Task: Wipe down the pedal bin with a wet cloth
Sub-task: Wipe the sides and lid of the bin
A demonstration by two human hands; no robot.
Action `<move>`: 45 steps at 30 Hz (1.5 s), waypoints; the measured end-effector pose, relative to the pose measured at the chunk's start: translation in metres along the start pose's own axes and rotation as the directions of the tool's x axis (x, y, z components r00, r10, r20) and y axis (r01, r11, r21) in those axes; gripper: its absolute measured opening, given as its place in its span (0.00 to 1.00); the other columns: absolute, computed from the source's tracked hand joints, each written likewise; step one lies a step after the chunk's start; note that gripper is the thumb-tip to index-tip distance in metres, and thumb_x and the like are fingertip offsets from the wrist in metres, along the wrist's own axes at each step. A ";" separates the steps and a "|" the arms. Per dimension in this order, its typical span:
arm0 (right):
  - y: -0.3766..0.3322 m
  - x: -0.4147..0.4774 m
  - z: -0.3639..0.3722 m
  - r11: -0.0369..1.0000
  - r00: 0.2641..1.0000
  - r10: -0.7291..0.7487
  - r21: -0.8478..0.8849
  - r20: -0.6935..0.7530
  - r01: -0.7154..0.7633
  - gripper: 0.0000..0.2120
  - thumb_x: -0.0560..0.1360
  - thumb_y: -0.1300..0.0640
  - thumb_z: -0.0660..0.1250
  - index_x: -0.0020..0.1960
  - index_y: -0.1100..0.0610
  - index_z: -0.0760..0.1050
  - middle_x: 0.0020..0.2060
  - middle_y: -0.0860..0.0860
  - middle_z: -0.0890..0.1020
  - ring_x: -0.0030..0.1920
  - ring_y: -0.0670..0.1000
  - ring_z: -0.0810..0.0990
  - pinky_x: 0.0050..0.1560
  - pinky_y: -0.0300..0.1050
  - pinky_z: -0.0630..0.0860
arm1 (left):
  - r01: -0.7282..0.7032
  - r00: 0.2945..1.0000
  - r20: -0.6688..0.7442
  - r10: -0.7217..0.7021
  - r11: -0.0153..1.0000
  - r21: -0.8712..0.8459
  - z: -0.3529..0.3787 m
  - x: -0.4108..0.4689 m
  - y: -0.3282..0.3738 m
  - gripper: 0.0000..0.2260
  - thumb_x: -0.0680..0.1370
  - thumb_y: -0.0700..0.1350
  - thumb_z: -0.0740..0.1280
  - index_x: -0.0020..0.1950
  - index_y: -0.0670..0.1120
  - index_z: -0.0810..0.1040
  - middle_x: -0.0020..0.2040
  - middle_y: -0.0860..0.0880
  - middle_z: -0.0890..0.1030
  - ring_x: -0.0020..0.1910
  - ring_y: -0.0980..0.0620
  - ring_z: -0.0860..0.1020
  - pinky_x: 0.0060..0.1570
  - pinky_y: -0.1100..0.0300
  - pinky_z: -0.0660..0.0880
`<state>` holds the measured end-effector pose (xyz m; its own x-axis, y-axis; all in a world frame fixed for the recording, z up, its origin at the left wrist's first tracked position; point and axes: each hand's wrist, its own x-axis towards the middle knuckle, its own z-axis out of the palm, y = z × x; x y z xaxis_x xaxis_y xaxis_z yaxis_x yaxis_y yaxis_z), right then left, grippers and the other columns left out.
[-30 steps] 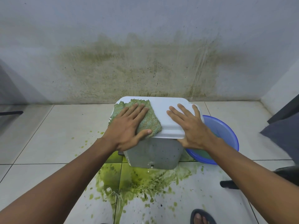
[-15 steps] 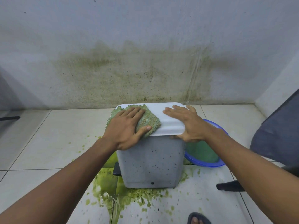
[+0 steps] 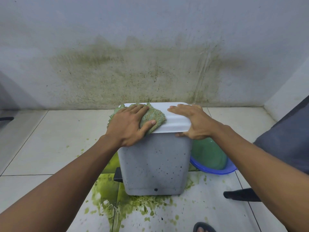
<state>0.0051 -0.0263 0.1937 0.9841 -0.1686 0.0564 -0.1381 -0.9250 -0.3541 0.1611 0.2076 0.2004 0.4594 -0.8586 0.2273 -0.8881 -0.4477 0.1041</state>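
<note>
1. Covering the ground, pale glossy floor tiles [image 3: 50,139] with dark grout lines run up to a grey-white wall [image 3: 150,30]. A second wall [image 3: 287,97] meets it in the corner at far right.
2. One short dark bar [image 3: 5,118] sticks in at the far left edge; what it belongs to cannot be told.
3. One wide olive-brown stain [image 3: 125,77] spreads across the lower wall, behind the bin.
4. One big green puddle [image 3: 120,203], ringed by many loose splashes, lies on the tiles at the bin's near-left base.
5. One left hand [image 3: 128,126] lies flat and unclenched. Its straight fingers press one green cloth [image 3: 153,117] onto the left half of the lid, and its thumb spreads over the cloth's near edge.
6. One pedal bin [image 3: 155,164] stands upright mid-floor in front of the stained wall. It has a grey speckled body, one white lid [image 3: 175,121] that is closed, and one black pedal [image 3: 117,174] poking out at its lower left.
7. One right hand [image 3: 195,123] grasps the lid's right corner, fingers laid on top and thumb tucked under the rim.
8. One sandalled foot [image 3: 203,227] shows at the bottom edge.
9. One blue basin [image 3: 217,170] holding green water sits on the floor just right of the bin, partly hidden by the right forearm.
10. One dark grey padded shape [image 3: 287,136] fills the right edge, with one black leg [image 3: 240,195] on the tiles below it.
</note>
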 end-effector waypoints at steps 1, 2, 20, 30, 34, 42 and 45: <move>0.001 0.004 -0.001 1.000 1.000 0.000 -0.004 0.000 0.000 0.45 0.66 0.40 0.79 0.78 0.43 0.62 0.76 0.42 0.66 0.78 0.48 0.60 0.76 0.52 0.53 | 0.008 1.000 0.006 -0.008 1.000 0.000 0.001 0.003 -0.001 0.31 0.81 0.67 0.49 0.75 0.50 0.70 0.74 0.51 0.73 0.72 0.49 0.70 0.69 0.51 0.66; 0.003 0.008 -0.001 1.000 1.000 0.002 -0.010 0.003 -0.002 0.45 0.66 0.40 0.78 0.78 0.43 0.62 0.76 0.43 0.66 0.78 0.49 0.61 0.76 0.53 0.54 | 0.020 1.000 0.014 -0.020 1.000 0.000 0.001 0.007 -0.002 0.31 0.81 0.67 0.49 0.74 0.50 0.70 0.74 0.52 0.73 0.72 0.49 0.71 0.69 0.51 0.66; 0.012 0.044 -0.014 0.996 0.996 0.078 0.027 0.047 -0.080 0.41 0.66 0.45 0.80 0.75 0.44 0.68 0.71 0.48 0.74 0.67 0.53 0.74 0.63 0.42 0.66 | 0.085 0.996 -0.014 -0.084 0.996 0.023 0.014 0.045 -0.012 0.30 0.80 0.67 0.48 0.66 0.49 0.76 0.63 0.48 0.82 0.59 0.42 0.79 0.56 0.49 0.73; 0.020 0.052 -0.006 0.990 0.990 0.139 0.028 0.039 -0.140 0.44 0.61 0.31 0.76 0.74 0.38 0.66 0.74 0.41 0.68 0.74 0.49 0.64 0.74 0.54 0.63 | 0.077 0.966 -0.252 -0.063 0.996 0.046 0.043 0.039 -0.013 0.26 0.82 0.62 0.53 0.68 0.45 0.75 0.66 0.46 0.79 0.63 0.43 0.75 0.63 0.48 0.67; 0.022 0.053 0.004 0.977 0.980 0.182 0.125 -0.084 -0.171 0.35 0.67 0.21 0.57 0.68 0.36 0.74 0.69 0.38 0.75 0.71 0.47 0.70 0.72 0.55 0.66 | 0.077 0.914 -0.402 -0.060 0.997 0.025 0.065 0.020 -0.006 0.27 0.83 0.58 0.57 0.76 0.43 0.71 0.75 0.43 0.72 0.75 0.42 0.68 0.74 0.43 0.61; 0.024 0.074 0.018 0.948 0.931 0.279 0.225 -0.237 -0.227 0.31 0.64 0.22 0.62 0.58 0.39 0.82 0.61 0.40 0.82 0.64 0.46 0.78 0.67 0.52 0.72 | -0.012 0.963 -0.264 0.046 0.992 0.128 0.138 -0.043 -0.001 0.27 0.84 0.53 0.53 0.81 0.43 0.59 0.80 0.40 0.61 0.80 0.38 0.59 0.79 0.39 0.51; 0.027 0.080 0.018 0.944 0.929 0.284 0.239 -0.236 -0.227 0.34 0.60 0.20 0.64 0.57 0.39 0.83 0.58 0.39 0.83 0.61 0.45 0.79 0.65 0.50 0.74 | -0.022 0.966 -0.255 0.044 0.996 0.091 0.153 -0.061 0.009 0.27 0.83 0.53 0.55 0.80 0.43 0.62 0.71 0.40 0.73 0.67 0.38 0.70 0.75 0.42 0.58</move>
<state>0.0818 -0.0584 0.1714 0.8489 -0.4996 0.1728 -0.3274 -0.7535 -0.5701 0.1266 0.2175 0.0393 0.4015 -0.7856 0.4708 -0.8930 -0.4498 0.0109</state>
